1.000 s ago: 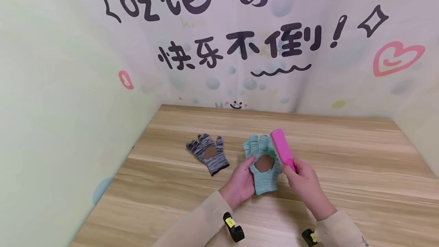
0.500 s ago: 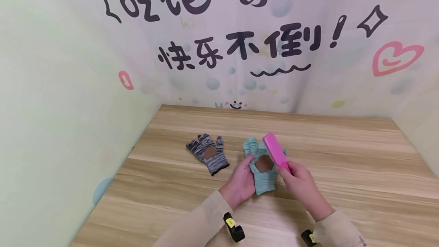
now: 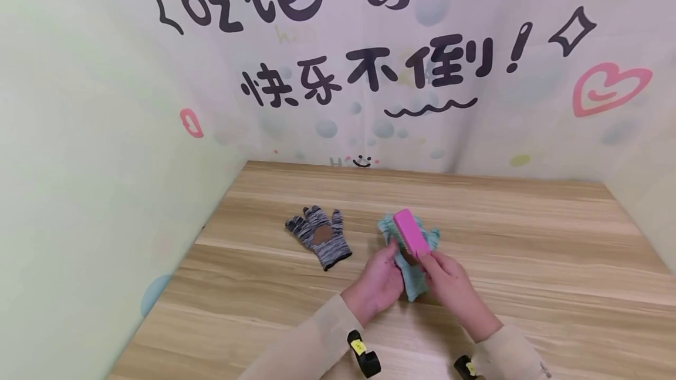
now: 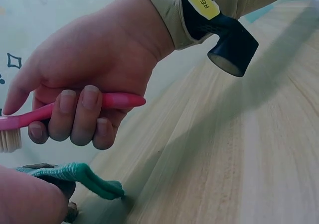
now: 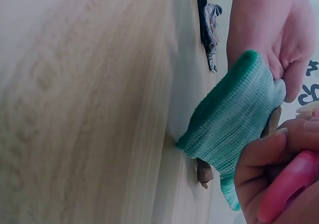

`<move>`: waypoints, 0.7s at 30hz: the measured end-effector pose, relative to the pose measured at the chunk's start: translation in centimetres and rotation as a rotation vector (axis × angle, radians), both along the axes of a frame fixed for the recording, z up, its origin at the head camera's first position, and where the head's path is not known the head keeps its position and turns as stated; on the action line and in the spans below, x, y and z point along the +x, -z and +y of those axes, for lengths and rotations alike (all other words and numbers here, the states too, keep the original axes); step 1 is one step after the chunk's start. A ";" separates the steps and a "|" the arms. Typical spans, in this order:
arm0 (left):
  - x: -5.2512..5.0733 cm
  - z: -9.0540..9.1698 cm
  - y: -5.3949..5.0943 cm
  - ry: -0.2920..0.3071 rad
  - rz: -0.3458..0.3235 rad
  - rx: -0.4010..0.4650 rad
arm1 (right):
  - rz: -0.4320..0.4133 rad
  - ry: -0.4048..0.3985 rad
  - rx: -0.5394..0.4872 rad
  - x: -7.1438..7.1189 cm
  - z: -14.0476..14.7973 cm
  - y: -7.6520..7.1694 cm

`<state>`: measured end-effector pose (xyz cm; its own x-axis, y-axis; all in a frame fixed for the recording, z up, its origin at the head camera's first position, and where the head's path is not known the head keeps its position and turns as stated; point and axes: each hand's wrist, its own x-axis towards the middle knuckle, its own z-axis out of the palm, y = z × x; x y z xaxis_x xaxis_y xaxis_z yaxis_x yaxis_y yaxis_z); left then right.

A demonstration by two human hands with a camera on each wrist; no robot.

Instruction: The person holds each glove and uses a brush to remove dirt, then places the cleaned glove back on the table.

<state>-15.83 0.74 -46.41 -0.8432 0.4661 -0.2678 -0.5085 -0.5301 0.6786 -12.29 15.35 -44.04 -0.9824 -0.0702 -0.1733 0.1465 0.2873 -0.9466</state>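
Observation:
My left hand (image 3: 377, 281) grips a teal knit glove (image 3: 415, 281) by its left side, thumb on top. The glove is tilted and a little folded, its cuff lifted off the table in the right wrist view. A brown patch on its palm is mostly hidden. In my right hand (image 3: 458, 291) is a pink brush (image 3: 409, 232), held over the glove's palm with its bristles downward. Several fingers curl round the brush handle (image 4: 118, 100) in the left wrist view. Whether the bristles touch the knit cannot be told.
A grey-and-black knit glove (image 3: 334, 250) with a brown patch lies flat on the wooden table (image 3: 554, 239), left of the hands. A printed cloth backdrop (image 3: 317, 128) stands behind the table, with a pale wall (image 3: 95, 192) at the left.
The brush has moved left and slightly down, from the teal glove's right edge to over its palm. The glove has turned and bunched up in my left hand. The grey glove lies still.

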 end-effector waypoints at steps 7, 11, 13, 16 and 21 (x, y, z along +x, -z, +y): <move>0.0 0.2 -0.3 0.006 -0.032 0.004 | -0.006 -0.008 0.006 0.1 -0.4 0.2; 0.0 0.2 -0.5 0.029 -0.022 0.011 | -0.020 -0.013 -0.017 0.1 -0.6 0.3; 0.1 0.1 -0.6 0.039 -0.014 0.014 | -0.023 -0.015 -0.012 0.1 -0.6 0.3; 0.1 0.1 -0.6 0.028 -0.020 0.031 | -0.017 -0.010 0.036 0.0 -0.6 0.4; -0.1 -0.1 -0.3 -0.008 -0.014 0.059 | 0.042 -0.004 0.234 -0.2 -0.3 0.5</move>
